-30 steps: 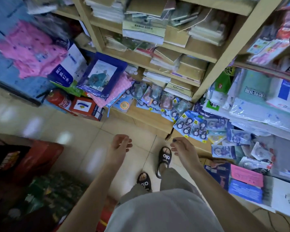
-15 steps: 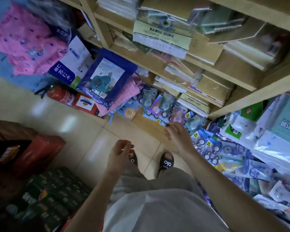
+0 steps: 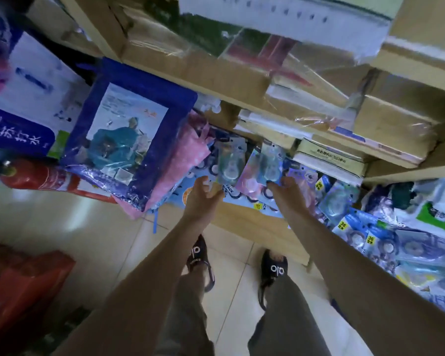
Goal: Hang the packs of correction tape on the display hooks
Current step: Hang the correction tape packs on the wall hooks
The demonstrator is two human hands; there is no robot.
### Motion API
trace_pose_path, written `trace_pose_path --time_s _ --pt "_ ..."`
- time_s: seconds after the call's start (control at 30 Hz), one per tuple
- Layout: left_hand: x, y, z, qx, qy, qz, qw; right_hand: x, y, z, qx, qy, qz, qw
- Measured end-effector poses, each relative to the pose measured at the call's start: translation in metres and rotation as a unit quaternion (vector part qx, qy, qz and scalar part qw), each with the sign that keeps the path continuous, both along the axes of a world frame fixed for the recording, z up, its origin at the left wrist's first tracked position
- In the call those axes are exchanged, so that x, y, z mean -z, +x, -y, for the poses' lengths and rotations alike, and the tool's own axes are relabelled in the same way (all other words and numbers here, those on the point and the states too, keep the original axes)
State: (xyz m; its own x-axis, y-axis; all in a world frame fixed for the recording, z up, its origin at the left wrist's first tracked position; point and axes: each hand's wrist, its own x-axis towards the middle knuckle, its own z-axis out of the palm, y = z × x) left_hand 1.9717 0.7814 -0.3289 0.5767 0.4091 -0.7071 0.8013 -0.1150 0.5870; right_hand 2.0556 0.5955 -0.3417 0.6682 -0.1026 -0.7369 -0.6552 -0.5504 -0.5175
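Several packs of correction tape lie and lean in a heap along a low wooden shelf (image 3: 249, 222). Two clear-blister packs stand up at its left end. My left hand (image 3: 202, 197) reaches toward the left pack (image 3: 229, 164), its fingers spread just under the pack's lower edge. The fingertips of my right hand (image 3: 289, 196) touch the bottom of the right pack (image 3: 269, 163), and whether they grip it is hidden. More blue packs (image 3: 370, 237) spread to the right. No display hooks show.
A blue framed package (image 3: 129, 132) and pink wrapped goods (image 3: 188, 160) lean left of the packs. A red fire extinguisher (image 3: 39, 177) lies on the tiled floor. Stacked paper and boxes (image 3: 329, 160) fill the shelves above. A red bag (image 3: 23, 289) sits lower left.
I have leaned closer to the low shelf. Both hands moved forward and up, from hanging over the floor to the two standing packs.
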Motion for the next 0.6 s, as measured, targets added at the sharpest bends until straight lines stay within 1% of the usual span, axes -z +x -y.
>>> trace_pose_path --time_s 0.07,0.13,0.23,0.3,0.37,0.43,0.5,0.6 --pt "0.029 0.021 -0.006 0.013 0.011 -0.009 1.0 0.028 0.018 -0.003 0.002 -0.028 0.012 1.0" --pt "0.051 0.04 -0.008 0.017 0.014 -0.024 0.999 0.058 0.032 -0.006 -0.004 -0.035 0.016 0.999" --pt "0.078 0.063 -0.005 0.04 0.021 -0.038 0.998 0.094 0.045 -0.011 0.016 -0.055 0.028 0.998" --pt "0.09 0.072 -0.002 0.057 0.041 -0.045 0.997 0.096 0.053 -0.02 0.043 -0.075 0.04 0.995" --pt "0.1 0.077 0.001 0.058 0.06 -0.05 0.995 0.102 0.061 -0.025 0.071 -0.103 0.021 0.992" --pt "0.104 0.08 0.004 0.046 0.059 -0.04 0.996 0.107 0.063 -0.026 0.068 -0.128 -0.014 0.989" --pt "0.105 0.083 0.007 0.036 0.048 -0.026 0.998 0.112 0.059 -0.024 0.065 -0.126 -0.038 0.989" --pt "0.099 0.085 0.01 0.071 0.021 -0.012 0.997 0.112 0.046 -0.024 0.034 -0.111 -0.053 0.992"
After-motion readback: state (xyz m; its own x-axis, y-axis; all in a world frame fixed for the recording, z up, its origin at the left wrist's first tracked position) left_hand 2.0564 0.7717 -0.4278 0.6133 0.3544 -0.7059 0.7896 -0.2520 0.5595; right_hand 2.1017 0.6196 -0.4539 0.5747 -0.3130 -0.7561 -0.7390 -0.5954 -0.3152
